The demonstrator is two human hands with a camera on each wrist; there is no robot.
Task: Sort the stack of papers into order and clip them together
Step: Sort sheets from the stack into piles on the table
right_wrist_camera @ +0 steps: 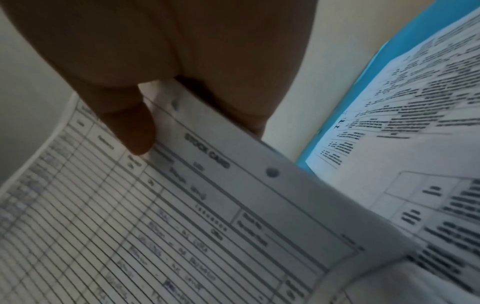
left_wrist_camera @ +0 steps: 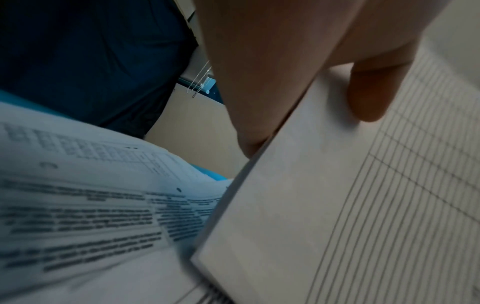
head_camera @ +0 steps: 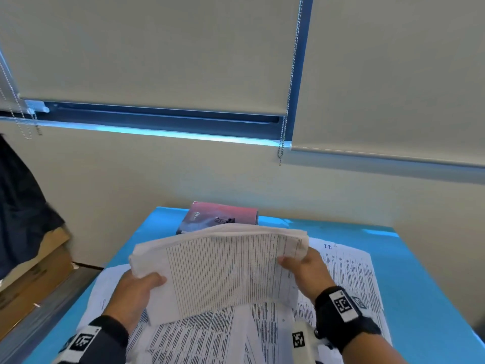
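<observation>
A stack of ruled stock-card sheets (head_camera: 223, 269) is lifted off the blue table, bowed upward between both hands. My left hand (head_camera: 136, 287) grips its left edge, thumb on top (left_wrist_camera: 369, 94). My right hand (head_camera: 301, 269) grips the right edge, thumb pressing the printed header (right_wrist_camera: 135, 127). The sheet reads "STOCK CARD" (right_wrist_camera: 207, 150) and has punched holes. A black binder clip (head_camera: 224, 220) lies on a pink box behind the stack. More printed pages (head_camera: 210, 334) lie spread on the table beneath.
The pink and grey box (head_camera: 217, 216) sits at the table's far edge against the wall. Loose text pages (head_camera: 351, 271) cover the blue table (head_camera: 409, 271) on the right. Cardboard boxes (head_camera: 34, 274) and dark cloth (head_camera: 18, 200) stand left of the table.
</observation>
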